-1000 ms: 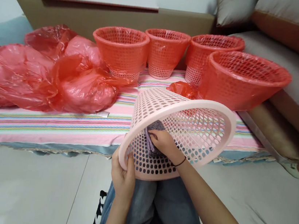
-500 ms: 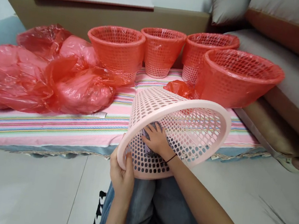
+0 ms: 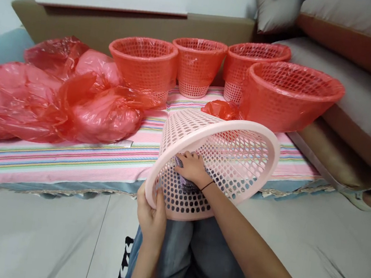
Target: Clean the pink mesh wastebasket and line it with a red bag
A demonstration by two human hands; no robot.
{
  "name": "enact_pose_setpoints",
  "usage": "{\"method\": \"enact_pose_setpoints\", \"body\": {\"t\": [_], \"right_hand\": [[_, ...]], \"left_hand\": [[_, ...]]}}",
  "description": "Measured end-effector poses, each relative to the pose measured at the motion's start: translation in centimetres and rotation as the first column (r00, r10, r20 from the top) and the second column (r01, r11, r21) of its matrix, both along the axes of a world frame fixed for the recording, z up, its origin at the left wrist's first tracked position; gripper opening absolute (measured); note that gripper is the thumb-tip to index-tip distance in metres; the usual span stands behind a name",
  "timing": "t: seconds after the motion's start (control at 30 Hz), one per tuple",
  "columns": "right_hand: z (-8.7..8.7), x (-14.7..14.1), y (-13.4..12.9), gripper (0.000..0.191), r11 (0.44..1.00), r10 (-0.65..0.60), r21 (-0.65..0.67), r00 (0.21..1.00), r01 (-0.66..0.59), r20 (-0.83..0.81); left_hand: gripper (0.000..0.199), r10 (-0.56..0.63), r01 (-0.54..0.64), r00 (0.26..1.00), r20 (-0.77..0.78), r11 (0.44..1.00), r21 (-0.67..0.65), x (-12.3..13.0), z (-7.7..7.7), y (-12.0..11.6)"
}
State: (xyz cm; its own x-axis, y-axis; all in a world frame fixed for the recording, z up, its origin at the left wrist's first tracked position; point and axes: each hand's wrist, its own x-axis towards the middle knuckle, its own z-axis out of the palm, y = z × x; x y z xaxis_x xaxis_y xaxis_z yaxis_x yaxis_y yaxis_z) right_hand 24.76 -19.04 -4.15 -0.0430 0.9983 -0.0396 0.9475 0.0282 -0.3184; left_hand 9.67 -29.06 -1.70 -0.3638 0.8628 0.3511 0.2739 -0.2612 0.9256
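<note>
A pale pink perforated plastic basket (image 3: 181,131) lies tilted on its side over my lap, its wide mouth facing me. My left hand (image 3: 151,214) grips the near left part of its rim, thumb on the inner side and fingers outside. Inside the basket, my right hand (image 3: 192,169) presses a dark grey-purple cloth (image 3: 189,186) against the lower wall. Its fingers lie over the cloth, which is partly hidden beneath them. A dark band circles the right wrist.
Several pink baskets (image 3: 197,74) wrapped in red plastic bags stand at the back of the seat covered with striped cloth (image 3: 100,164). Full red plastic bags (image 3: 33,100) heap at left. A small crumpled red bag (image 3: 221,109) lies behind the basket. Grey cushions (image 3: 357,107) are stacked at right.
My right hand has shifted slightly up and deeper into the basket with the cloth. My left hand keeps the same hold on the rim. The view has moved a little.
</note>
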Motion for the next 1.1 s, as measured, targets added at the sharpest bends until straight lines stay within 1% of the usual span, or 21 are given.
{"method": "enact_pose_setpoints", "body": {"t": [0.1, 0.17, 0.33, 0.53, 0.67, 0.77, 0.87, 1.0, 1.1], "right_hand": [[0.0, -0.3, 0.5, 0.050, 1.000, -0.015, 0.008, 1.000, 0.015, 0.000], [-0.1, -0.4, 0.4, 0.048, 1.000, -0.022, 0.018, 1.000, 0.022, -0.006], [-0.1, -0.2, -1.1, 0.053, 1.000, -0.002, 0.028, 1.000, 0.003, -0.032], [0.6, 0.1, -4.4, 0.058, 0.999, 0.043, 0.025, 0.997, -0.042, -0.060], [1.3, 0.3, -7.7, 0.063, 0.995, 0.099, 0.021, 0.990, -0.097, -0.102], [1.9, 0.4, -10.1, 0.065, 0.994, 0.111, 0.006, 0.984, -0.111, -0.140], [2.2, 0.3, -11.9, 0.061, 0.998, 0.065, 0.037, 0.987, -0.060, -0.148], [1.7, -0.4, -13.6, 0.054, 0.986, -0.101, 0.123, 0.989, 0.113, -0.106], [1.2, -1.0, -14.7, 0.055, 0.972, -0.177, 0.142, 0.981, 0.187, -0.079]], "left_hand": [[0.032, -0.002, 0.002, 1.000, 0.017, 1.000, -0.001, 0.0, 0.1, 0.0], [0.032, 0.008, -0.008, 0.999, 0.033, 1.000, -0.010, 0.0, 0.2, -0.1], [0.034, 0.040, -0.039, 0.999, 0.032, 0.999, -0.020, 0.1, -0.1, -0.1], [0.031, 0.033, -0.032, 0.999, 0.034, 0.999, -0.014, 0.0, -0.1, -0.1], [0.030, 0.018, -0.018, 1.000, -0.001, 1.000, -0.020, 0.0, -0.1, -0.2], [0.030, 0.017, -0.017, 1.000, -0.008, 1.000, -0.024, 0.0, -0.1, -0.3], [0.031, -0.005, 0.006, 1.000, 0.013, 1.000, -0.026, 0.1, -0.1, -0.3], [0.033, -0.013, 0.014, 1.000, 0.017, 0.999, -0.033, 0.1, -0.1, -0.4], [0.033, -0.018, 0.019, 1.000, 0.022, 1.000, -0.022, 0.1, -0.1, -0.4]]}}
